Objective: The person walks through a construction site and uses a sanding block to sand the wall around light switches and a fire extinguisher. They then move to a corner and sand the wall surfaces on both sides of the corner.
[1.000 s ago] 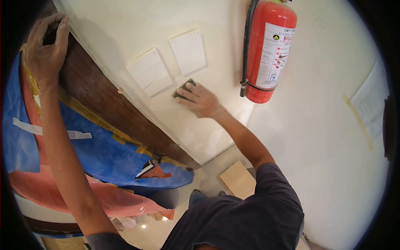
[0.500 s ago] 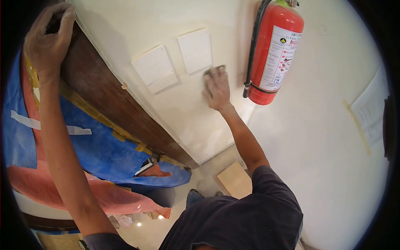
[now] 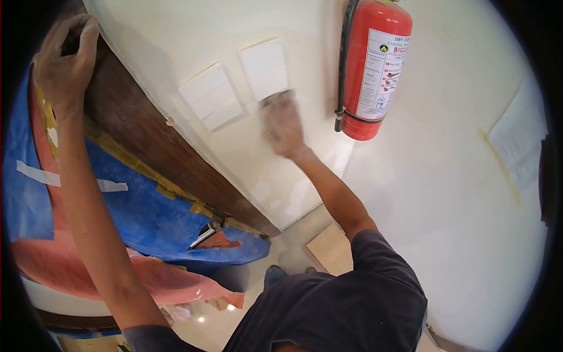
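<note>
My right hand (image 3: 284, 126) is pressed to the cream wall (image 3: 234, 152), just below the right one of two white switch plates. Under its fingers is a thin dark-edged pad that looks like sandpaper (image 3: 275, 97); hand and pad are smeared by motion. At the upper left, my left hand (image 3: 67, 64) rests at the brown wooden door frame (image 3: 135, 108). Its fingers are bent with a gap to the thumb, fingertips at the frame's wall-side edge, and nothing shows in it. The left switch plate (image 3: 211, 97) and the right switch plate (image 3: 264, 67) look covered in white.
A red fire extinguisher (image 3: 375, 70) hangs on the wall right of my right hand. Blue sheeting (image 3: 146, 199) and pink sheeting (image 3: 146, 276) cover the door, with a metal handle (image 3: 205, 234) poking through. A pale board (image 3: 331, 249) lies low by the wall; taped paper (image 3: 519, 135) hangs right.
My right hand has slid left along the wall with the sandpaper, to beneath the right switch plate. My left hand stays at the door frame. The view has shifted slightly.
</note>
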Tool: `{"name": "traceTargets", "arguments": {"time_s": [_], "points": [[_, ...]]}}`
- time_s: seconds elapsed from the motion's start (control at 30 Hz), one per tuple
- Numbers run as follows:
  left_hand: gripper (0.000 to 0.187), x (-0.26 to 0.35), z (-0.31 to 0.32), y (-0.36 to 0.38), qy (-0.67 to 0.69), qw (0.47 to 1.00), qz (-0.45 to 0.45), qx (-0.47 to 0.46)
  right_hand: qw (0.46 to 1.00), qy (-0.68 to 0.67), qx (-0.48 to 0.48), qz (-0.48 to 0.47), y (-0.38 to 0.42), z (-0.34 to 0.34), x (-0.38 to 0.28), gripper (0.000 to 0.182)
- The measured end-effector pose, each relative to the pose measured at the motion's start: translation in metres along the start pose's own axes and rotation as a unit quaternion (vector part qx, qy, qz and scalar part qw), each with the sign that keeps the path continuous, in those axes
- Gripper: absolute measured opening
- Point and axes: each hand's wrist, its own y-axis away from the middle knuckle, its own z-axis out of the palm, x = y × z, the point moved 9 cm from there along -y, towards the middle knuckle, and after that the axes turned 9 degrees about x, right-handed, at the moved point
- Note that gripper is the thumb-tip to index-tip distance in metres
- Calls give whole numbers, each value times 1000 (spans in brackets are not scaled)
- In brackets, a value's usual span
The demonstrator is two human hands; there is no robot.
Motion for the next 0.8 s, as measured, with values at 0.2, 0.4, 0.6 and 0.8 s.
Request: {"name": "traceTargets", "arguments": {"time_s": [0.2,0.4,0.6,0.8], "points": [[9,2,-2,2,28,1000,2,12,1000,5,-8,-17,-16,-9,8,49],[8,2,-2,2,24,999,-2,20,999,22,-9,-45,-8,-6,-14,49],[8,0,-3,2,11,1000,-11,9,985,-56,138,83,2,-61,27,52],[8,4,-3,2,11,1000,2,25,797,-237,343,438,52,-64,34,65]]}}
